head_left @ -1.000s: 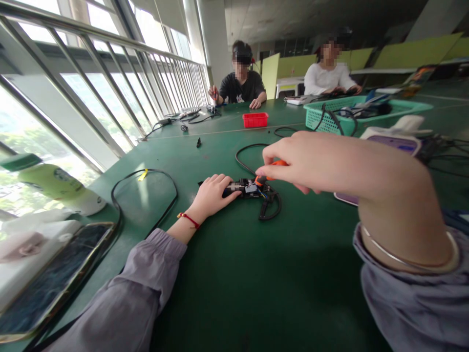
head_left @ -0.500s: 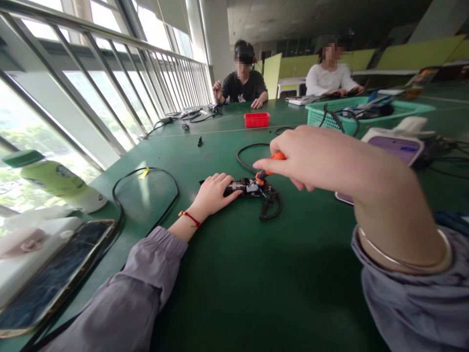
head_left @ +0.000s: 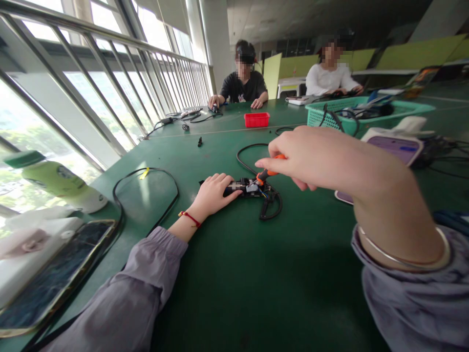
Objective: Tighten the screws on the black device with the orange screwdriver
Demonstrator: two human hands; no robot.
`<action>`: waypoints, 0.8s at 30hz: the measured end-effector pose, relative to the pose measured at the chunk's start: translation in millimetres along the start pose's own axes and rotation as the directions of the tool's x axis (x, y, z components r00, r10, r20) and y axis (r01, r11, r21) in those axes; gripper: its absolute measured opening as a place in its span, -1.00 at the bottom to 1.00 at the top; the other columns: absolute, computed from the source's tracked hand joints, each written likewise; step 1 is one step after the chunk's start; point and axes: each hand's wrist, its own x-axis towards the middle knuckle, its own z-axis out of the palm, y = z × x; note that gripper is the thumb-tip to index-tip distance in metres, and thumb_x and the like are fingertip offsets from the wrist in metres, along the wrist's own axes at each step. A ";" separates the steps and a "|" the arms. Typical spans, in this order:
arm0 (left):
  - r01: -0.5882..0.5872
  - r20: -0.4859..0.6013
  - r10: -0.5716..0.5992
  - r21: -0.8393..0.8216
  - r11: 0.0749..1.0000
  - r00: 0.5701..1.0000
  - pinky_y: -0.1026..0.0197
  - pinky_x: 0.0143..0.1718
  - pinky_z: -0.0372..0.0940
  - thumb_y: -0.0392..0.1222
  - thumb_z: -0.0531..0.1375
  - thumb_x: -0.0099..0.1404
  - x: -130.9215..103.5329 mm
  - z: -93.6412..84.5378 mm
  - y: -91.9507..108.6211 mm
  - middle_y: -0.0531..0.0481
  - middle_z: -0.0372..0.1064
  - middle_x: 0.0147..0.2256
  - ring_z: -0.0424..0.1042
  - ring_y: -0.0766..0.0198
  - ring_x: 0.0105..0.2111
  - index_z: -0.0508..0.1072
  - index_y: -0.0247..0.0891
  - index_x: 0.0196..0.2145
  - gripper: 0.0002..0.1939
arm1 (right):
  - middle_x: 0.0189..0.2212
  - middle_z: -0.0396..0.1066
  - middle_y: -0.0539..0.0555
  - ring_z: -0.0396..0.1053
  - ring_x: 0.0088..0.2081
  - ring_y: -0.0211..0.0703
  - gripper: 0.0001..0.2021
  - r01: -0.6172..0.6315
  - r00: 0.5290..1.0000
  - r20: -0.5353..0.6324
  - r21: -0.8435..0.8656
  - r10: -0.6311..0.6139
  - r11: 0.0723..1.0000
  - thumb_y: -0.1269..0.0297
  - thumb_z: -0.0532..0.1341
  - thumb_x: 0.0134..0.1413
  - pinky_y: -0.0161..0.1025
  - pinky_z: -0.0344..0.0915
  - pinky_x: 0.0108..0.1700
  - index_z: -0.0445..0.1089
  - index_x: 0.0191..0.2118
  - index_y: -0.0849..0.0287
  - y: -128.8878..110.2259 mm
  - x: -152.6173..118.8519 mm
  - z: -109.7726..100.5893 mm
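On the green table lies a black device with exposed inner parts and thin wires [head_left: 252, 187], perhaps an opened electrical tool; its exact kind I cannot make out. My left hand [head_left: 213, 194] is closed around its left end, thumb on the near side. A screwdriver with an orange and black handle [head_left: 266, 174] is in my right hand [head_left: 311, 154], held slantwise from above. Its tip meets the open part of the device, though the exact contact spot is too small to see. A black curved piece [head_left: 271, 210] sticks out at the device's near right.
A black cable [head_left: 176, 181] loops at left, near a phone [head_left: 54, 278] and a bottle [head_left: 60, 181]. Farther off are a small black part [head_left: 200, 142], a red tray [head_left: 257, 120] and a green basket [head_left: 318, 115] of parts. Two people sit across the table.
My right hand and the screwdriver have shifted very slightly; my left hand and the device stay put. Across the table, one person's raised hand has come down to the tabletop.
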 end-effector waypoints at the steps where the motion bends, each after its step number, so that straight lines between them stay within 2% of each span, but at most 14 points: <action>1: 0.001 -0.001 -0.001 0.000 1.000 1.000 0.11 -0.23 0.18 0.17 -0.07 0.30 -0.1 0.3 -0.4 -0.08 0.35 -0.29 0.30 0.13 -0.27 0.33 -0.23 -0.24 -0.58 | -0.66 0.27 0.03 0.30 -0.51 -0.18 -0.69 0.009 1.000 -0.019 0.000 -0.009 1.000 0.13 0.00 0.15 -0.25 0.04 -0.44 0.35 -0.42 0.21 -0.2 0.1 0.2; 6: 0.002 -0.010 -0.002 -0.014 1.000 1.000 0.11 -0.23 0.19 0.17 -0.06 0.30 0.3 1.2 -1.0 -0.08 0.35 -0.27 0.29 0.12 -0.27 0.33 -0.23 -0.23 -0.58 | -0.57 0.32 0.03 0.30 -0.47 -0.18 -0.80 0.086 0.992 -0.098 0.016 -0.084 0.996 0.19 0.06 0.11 -0.25 0.04 -0.43 0.36 -0.33 0.17 1.8 -0.7 1.4; 12: 0.005 -0.006 -0.005 -0.010 1.000 1.000 0.11 -0.23 0.19 0.17 -0.06 0.30 0.3 0.2 0.2 -0.08 0.35 -0.28 0.30 0.12 -0.27 0.33 -0.23 -0.23 -0.58 | -0.63 0.27 0.05 0.30 -0.51 -0.17 -0.64 -0.026 0.999 -0.023 0.031 0.026 0.999 0.07 -0.02 0.16 -0.24 0.05 -0.45 0.35 -0.43 0.21 0.2 3.5 1.9; 16: -0.004 -0.010 0.003 -0.008 1.000 1.000 0.11 -0.23 0.19 0.17 -0.06 0.30 0.5 1.4 -0.7 -0.08 0.34 -0.28 0.30 0.12 -0.27 0.33 -0.23 -0.22 -0.58 | -0.51 0.34 0.05 0.31 -0.47 -0.18 -0.79 0.037 0.996 -0.084 0.048 -0.033 0.998 0.18 0.06 0.12 -0.25 0.07 -0.43 0.34 -0.28 0.19 0.2 4.7 2.8; 18: -0.005 -0.014 0.005 -0.010 1.000 1.000 0.11 -0.22 0.19 0.17 -0.06 0.30 0.5 2.0 -1.2 -0.08 0.34 -0.28 0.30 0.13 -0.27 0.33 -0.23 -0.23 -0.58 | -0.48 0.35 0.07 0.32 -0.45 -0.17 -0.81 0.042 0.995 -0.096 0.040 -0.038 0.998 0.21 0.06 0.12 -0.25 0.08 -0.41 0.34 -0.25 0.19 0.3 4.7 3.3; 21: -0.004 -0.015 0.003 -0.010 1.000 1.000 0.11 -0.22 0.19 0.17 -0.06 0.30 0.5 2.0 -1.1 -0.08 0.34 -0.28 0.30 0.13 -0.26 0.33 -0.22 -0.23 -0.59 | -0.52 0.33 0.10 0.32 -0.45 -0.12 -0.71 -0.003 0.995 -0.097 0.034 0.007 0.999 0.11 0.02 0.15 -0.21 0.09 -0.40 0.36 -0.32 0.21 -1.9 5.4 3.3; 24: 0.001 -0.014 -0.001 -0.023 1.000 1.000 0.11 -0.22 0.19 0.16 -0.05 0.29 0.5 1.4 -0.3 -0.08 0.34 -0.28 0.30 0.13 -0.26 0.33 -0.21 -0.24 -0.60 | -0.55 0.31 0.13 0.33 -0.45 -0.08 -0.58 -0.059 0.991 -0.114 0.057 0.065 0.997 0.05 -0.10 0.22 -0.19 0.10 -0.40 0.38 -0.34 0.22 -5.9 7.1 2.4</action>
